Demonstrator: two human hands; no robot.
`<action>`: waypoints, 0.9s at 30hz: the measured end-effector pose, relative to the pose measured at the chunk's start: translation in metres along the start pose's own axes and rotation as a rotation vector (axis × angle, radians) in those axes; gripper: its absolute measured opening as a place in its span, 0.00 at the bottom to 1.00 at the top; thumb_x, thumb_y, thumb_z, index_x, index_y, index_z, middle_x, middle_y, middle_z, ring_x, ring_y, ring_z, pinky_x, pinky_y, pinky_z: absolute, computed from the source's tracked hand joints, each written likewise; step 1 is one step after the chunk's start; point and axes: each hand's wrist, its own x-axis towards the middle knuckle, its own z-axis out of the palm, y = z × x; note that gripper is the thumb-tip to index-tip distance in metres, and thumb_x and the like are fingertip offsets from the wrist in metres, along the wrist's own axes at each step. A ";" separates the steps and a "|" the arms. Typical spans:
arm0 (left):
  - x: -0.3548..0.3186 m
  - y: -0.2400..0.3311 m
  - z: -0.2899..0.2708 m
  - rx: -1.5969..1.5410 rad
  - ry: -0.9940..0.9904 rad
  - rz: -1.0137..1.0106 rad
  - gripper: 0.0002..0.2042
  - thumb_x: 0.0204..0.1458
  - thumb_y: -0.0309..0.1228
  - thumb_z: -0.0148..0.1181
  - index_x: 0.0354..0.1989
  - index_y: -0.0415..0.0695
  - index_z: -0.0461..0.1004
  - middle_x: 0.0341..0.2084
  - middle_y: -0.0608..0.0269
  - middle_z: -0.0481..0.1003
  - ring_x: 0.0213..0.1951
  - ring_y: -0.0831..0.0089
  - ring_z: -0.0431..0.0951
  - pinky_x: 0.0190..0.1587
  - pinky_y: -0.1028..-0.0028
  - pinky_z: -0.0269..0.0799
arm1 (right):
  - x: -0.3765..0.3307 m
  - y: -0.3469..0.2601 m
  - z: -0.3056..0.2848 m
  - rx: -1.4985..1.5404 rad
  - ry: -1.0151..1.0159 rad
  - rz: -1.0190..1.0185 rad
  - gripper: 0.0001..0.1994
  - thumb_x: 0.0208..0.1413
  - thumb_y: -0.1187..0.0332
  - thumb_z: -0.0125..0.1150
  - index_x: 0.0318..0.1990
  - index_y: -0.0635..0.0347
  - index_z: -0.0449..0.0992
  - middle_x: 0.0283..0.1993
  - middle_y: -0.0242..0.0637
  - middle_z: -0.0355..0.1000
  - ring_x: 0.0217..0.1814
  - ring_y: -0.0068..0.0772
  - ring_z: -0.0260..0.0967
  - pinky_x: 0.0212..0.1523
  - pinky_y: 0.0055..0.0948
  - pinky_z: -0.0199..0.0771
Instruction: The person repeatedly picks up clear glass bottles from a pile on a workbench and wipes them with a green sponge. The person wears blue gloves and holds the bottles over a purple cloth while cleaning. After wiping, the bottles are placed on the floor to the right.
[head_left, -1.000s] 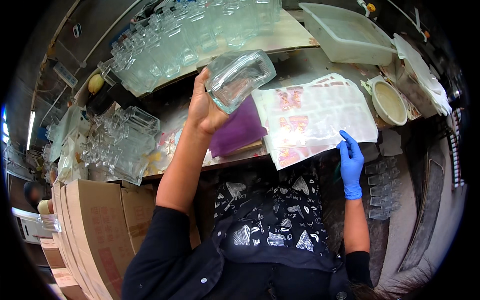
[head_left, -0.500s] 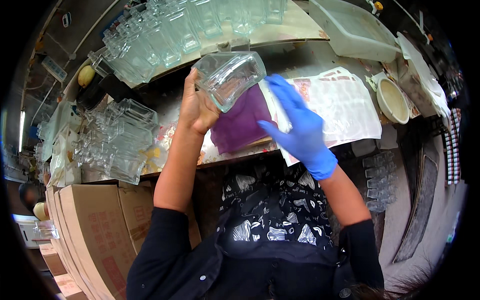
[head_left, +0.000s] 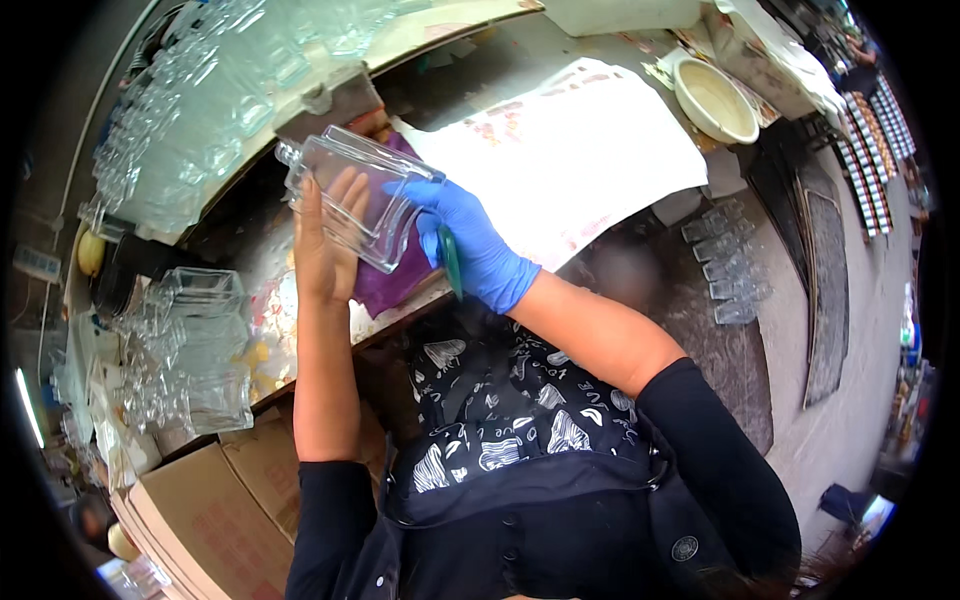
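A clear, square-sided glass bottle (head_left: 385,212) is tilted above the workbench, its narrow neck toward the upper left. My bare left hand (head_left: 326,250) supports it, thumb at the near side and fingers showing through the glass. On the base end lie the fingers of my right hand (head_left: 478,245), which wears a blue glove. A slim dark-green object (head_left: 451,262) sticks out of that glove; its kind is unclear, since the fingers cover part of it. Beneath the bottle, a purple cloth (head_left: 392,287) lies at the bench edge.
White sheets (head_left: 570,150) cover the bench to the right, near a cream bowl (head_left: 715,100). Many glass bottles stand on a raised shelf (head_left: 440,30) at the back left. More bottles (head_left: 195,345) lie at left, above cardboard boxes (head_left: 205,520). Small glass pieces (head_left: 725,260) sit lower right.
The bottle has turned, its neck now pointing to the upper left. My right hand has moved in from the right onto its base end, and the green object now shows. The whole view has shifted.
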 end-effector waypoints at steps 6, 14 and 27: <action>0.024 0.024 0.014 0.142 -0.119 0.001 0.29 0.57 0.43 0.57 0.59 0.37 0.55 0.47 0.41 0.70 0.47 0.56 0.75 0.51 0.65 0.72 | -0.032 -0.056 -0.094 -1.479 -0.069 -0.559 0.18 0.58 0.58 0.57 0.54 0.52 0.74 0.51 0.34 0.74 0.37 0.31 0.76 0.37 0.26 0.76; 0.039 0.003 -0.004 0.133 -0.055 -0.039 0.25 0.57 0.43 0.58 0.55 0.38 0.60 0.45 0.41 0.72 0.46 0.56 0.76 0.49 0.65 0.73 | -0.116 -0.081 -0.200 -1.363 0.244 -0.605 0.14 0.55 0.63 0.64 0.47 0.57 0.77 0.46 0.37 0.77 0.40 0.28 0.76 0.41 0.26 0.75; 0.041 0.006 -0.020 0.154 -0.064 -0.063 0.26 0.59 0.45 0.55 0.58 0.39 0.60 0.52 0.44 0.69 0.52 0.57 0.73 0.57 0.63 0.67 | -0.101 -0.024 -0.170 -0.265 0.813 -0.145 0.10 0.52 0.67 0.65 0.35 0.66 0.78 0.32 0.32 0.74 0.35 0.22 0.67 0.39 0.23 0.67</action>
